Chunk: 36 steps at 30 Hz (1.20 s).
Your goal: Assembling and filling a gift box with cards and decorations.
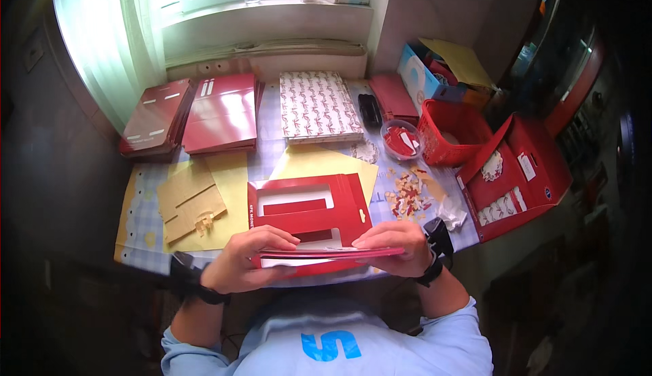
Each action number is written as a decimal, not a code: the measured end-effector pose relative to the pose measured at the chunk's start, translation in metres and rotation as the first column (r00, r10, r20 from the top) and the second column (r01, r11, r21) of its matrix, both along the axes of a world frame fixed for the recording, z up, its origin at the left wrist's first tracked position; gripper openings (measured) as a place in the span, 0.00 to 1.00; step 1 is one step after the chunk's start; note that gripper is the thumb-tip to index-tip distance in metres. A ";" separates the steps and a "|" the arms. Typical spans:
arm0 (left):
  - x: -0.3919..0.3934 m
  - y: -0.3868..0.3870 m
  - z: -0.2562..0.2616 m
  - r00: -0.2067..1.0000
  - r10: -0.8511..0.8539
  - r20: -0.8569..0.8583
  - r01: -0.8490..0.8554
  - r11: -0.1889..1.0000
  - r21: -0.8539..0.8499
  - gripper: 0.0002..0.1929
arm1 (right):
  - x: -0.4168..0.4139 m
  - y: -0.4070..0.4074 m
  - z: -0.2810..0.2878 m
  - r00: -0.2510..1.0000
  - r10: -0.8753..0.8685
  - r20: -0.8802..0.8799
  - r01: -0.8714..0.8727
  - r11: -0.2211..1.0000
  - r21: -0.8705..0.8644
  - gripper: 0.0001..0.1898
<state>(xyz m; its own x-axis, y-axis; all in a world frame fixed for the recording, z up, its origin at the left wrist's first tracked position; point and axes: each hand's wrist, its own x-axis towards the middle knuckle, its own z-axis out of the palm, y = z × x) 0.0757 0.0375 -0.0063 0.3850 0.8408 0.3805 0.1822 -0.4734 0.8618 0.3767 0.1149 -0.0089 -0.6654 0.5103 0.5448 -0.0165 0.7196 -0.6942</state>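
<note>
Both hands grip a thin red folded cardboard piece [331, 253], seen edge-on, close to my body. My left hand [257, 259] holds its left end, thumb below and fingers above. At its right end, my right hand [395, 248] has its fingers over the top edge. Beneath it, a flat red cardboard box blank [356, 208] with cut-out windows lies on the table. Left of that blank is a piece of brown cardboard [188, 203] with small scraps at its lower corner. What lies between the layers of the held piece cannot be told.
Two stacks of red cardboard [221, 121] [158, 116] and a patterned stack [318, 103] stand towards the window. Rightward are a plastic bowl of red scraps [402, 139], a red basket [453, 131], a blue box [425, 73], an open red box [519, 182] and loose paper scraps [407, 192].
</note>
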 end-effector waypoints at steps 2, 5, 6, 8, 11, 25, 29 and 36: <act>-0.015 0.004 0.011 0.967 -0.255 0.024 0.249 0.913 -0.323 0.20 | 0.003 0.004 0.008 0.997 0.070 0.034 -0.068 0.995 -0.067 0.11; -0.024 0.005 0.010 0.891 -0.348 0.293 0.450 0.590 -0.670 0.48 | -0.002 0.006 0.021 0.961 0.273 0.038 -0.271 0.961 -0.060 0.10; -0.018 0.002 0.011 0.889 -0.390 0.238 0.443 0.606 -0.661 0.54 | -0.005 0.005 0.024 0.951 0.303 0.058 -0.305 0.952 0.014 0.10; 0.000 -0.001 0.006 0.843 -0.537 0.030 0.444 0.662 -0.604 0.65 | -0.010 0.001 0.029 0.941 0.329 0.082 -0.335 0.939 0.077 0.10; 0.026 -0.008 0.006 0.829 -0.536 -0.160 0.416 0.782 -0.464 0.66 | -0.011 -0.008 0.029 0.937 0.323 0.133 -0.346 0.913 0.215 0.10; 0.069 -0.041 -0.017 0.968 -0.153 -0.197 0.097 0.959 -0.266 0.60 | 0.010 0.000 -0.004 0.943 0.333 0.006 -0.323 0.918 -0.228 0.43; 0.079 -0.043 -0.021 0.979 -0.018 -0.201 -0.026 0.977 -0.213 0.60 | 0.008 -0.004 -0.009 0.936 0.300 -0.183 -0.346 0.878 -0.331 0.56; 0.096 -0.036 -0.023 0.955 0.152 -0.256 -0.175 0.982 -0.069 0.62 | -0.025 -0.011 -0.039 0.777 0.058 -0.626 -0.437 0.766 -0.471 0.45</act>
<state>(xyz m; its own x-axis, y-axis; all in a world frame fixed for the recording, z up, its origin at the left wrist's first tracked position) 0.1714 0.0010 -0.0293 0.3120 0.9265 0.2102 0.4644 -0.3418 0.8170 0.3518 0.1041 -0.0481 -0.4933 0.7013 0.5146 -0.6414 0.1064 -0.7598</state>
